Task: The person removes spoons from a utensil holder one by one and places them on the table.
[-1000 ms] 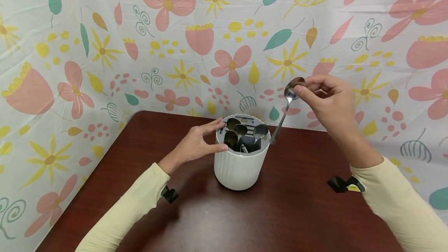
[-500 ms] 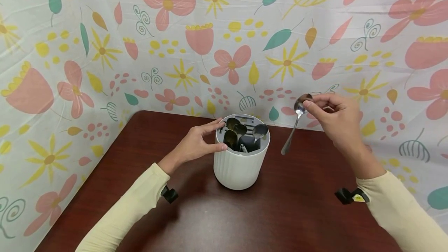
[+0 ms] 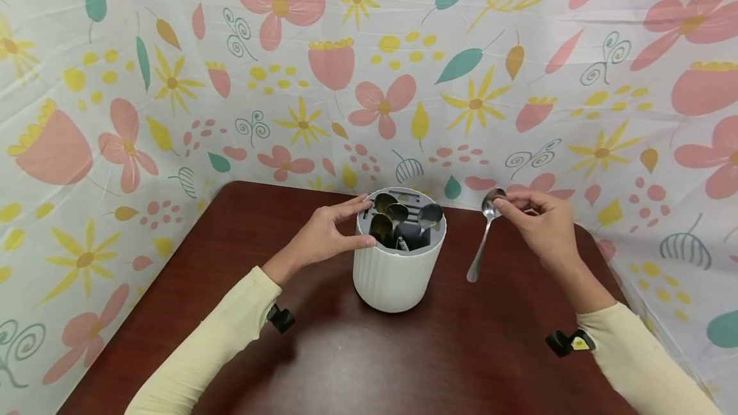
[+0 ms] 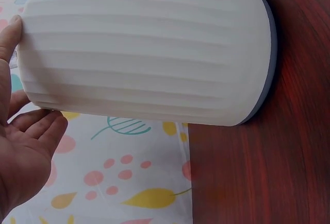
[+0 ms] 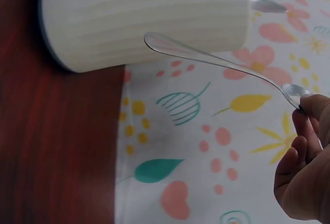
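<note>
A white ribbed utensil holder (image 3: 398, 280) with a grey slotted insert stands upright on the table. Several spoons (image 3: 430, 213) stick up out of it, bowls upward. My left hand (image 3: 323, 232) grips its rim from the left, thumb at the front and fingers at the back; in the left wrist view the fingers (image 4: 44, 126) bend against its side. To the right of the holder, my right hand (image 3: 544, 223) pinches a metal spoon (image 3: 482, 245) by its bowl. The handle hangs down and slants left, apart from the holder, as the right wrist view also shows.
The dark red-brown table (image 3: 346, 364) reaches back to a white cloth (image 3: 380, 50) printed with flowers and leaves. This cloth stands behind the table and along its left side. A small silvery piece (image 3: 401, 243) shows inside the holder's front opening.
My right hand has lowered the spoon and brought it a little farther right, away from the holder's rim. The left hand and the holder have stayed in place.
</note>
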`<action>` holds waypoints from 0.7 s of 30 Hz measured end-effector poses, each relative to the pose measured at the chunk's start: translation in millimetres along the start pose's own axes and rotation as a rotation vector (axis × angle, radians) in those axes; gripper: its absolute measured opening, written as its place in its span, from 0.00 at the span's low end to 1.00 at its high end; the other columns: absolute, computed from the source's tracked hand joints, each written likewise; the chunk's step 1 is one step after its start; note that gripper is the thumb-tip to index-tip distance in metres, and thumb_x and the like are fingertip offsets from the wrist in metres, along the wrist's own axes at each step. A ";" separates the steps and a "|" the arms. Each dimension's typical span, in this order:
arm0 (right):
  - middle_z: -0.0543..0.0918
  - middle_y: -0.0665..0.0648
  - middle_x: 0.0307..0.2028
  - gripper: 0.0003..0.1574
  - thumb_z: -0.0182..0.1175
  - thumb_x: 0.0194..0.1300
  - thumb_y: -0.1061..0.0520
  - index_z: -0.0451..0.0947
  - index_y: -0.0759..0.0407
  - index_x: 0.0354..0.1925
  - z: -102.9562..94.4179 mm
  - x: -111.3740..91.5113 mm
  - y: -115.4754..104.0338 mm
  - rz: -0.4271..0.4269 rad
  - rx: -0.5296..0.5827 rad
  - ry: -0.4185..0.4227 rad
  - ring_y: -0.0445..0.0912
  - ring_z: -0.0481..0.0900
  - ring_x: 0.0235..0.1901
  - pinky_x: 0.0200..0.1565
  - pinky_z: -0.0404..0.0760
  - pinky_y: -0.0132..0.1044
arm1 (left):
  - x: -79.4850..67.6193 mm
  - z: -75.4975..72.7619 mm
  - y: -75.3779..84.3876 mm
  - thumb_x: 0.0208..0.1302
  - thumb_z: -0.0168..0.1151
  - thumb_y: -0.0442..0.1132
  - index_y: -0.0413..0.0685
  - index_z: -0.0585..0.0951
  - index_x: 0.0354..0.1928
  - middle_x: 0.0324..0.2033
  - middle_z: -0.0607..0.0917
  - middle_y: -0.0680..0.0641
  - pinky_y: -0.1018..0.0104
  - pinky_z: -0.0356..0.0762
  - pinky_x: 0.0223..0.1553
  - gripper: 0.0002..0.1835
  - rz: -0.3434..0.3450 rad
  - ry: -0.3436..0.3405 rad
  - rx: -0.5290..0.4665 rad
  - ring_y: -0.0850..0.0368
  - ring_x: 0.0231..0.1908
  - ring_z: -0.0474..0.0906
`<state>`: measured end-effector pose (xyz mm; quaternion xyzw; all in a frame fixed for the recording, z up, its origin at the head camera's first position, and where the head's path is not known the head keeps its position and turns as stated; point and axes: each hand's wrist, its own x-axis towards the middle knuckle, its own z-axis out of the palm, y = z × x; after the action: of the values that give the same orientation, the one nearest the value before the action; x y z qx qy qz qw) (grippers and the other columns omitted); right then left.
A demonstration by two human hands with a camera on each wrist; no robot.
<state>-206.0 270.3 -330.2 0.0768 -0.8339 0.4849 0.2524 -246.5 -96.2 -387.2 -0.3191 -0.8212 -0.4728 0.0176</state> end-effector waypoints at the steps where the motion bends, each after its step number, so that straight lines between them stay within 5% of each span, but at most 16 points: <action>1: 0.82 0.49 0.23 0.13 0.69 0.57 0.60 0.83 0.70 0.36 0.8 -0.7 3.7 0.006 0.008 -0.006 0.39 0.75 0.23 0.21 0.69 0.26 | 0.0 0.0 0.3 0.51 0.69 0.62 0.69 0.71 0.65 0.67 0.68 0.62 0.54 0.65 0.63 0.37 -0.002 0.001 -0.001 0.69 0.65 0.62; 9: 0.82 0.49 0.24 0.14 0.68 0.59 0.54 0.84 0.65 0.38 9.6 -9.6 29.7 0.102 -0.048 -0.088 0.39 0.74 0.26 0.24 0.71 0.29 | 0.5 0.7 -0.7 0.50 0.70 0.61 0.70 0.71 0.65 0.67 0.68 0.60 0.54 0.65 0.63 0.37 -0.003 0.007 -0.020 0.70 0.66 0.61; 21: 0.84 0.62 0.29 0.14 0.67 0.61 0.51 0.85 0.61 0.38 23.3 -24.4 59.9 0.161 -0.085 -0.167 0.41 0.74 0.28 0.27 0.71 0.32 | -0.1 1.3 -0.6 0.52 0.70 0.59 0.66 0.70 0.66 0.67 0.66 0.66 0.54 0.64 0.64 0.38 -0.005 -0.011 -0.016 0.69 0.67 0.59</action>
<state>-215.4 278.7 -397.8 0.0390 -0.8752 0.4597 0.1455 -246.3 -95.5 -388.5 -0.3198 -0.8182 -0.4777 0.0092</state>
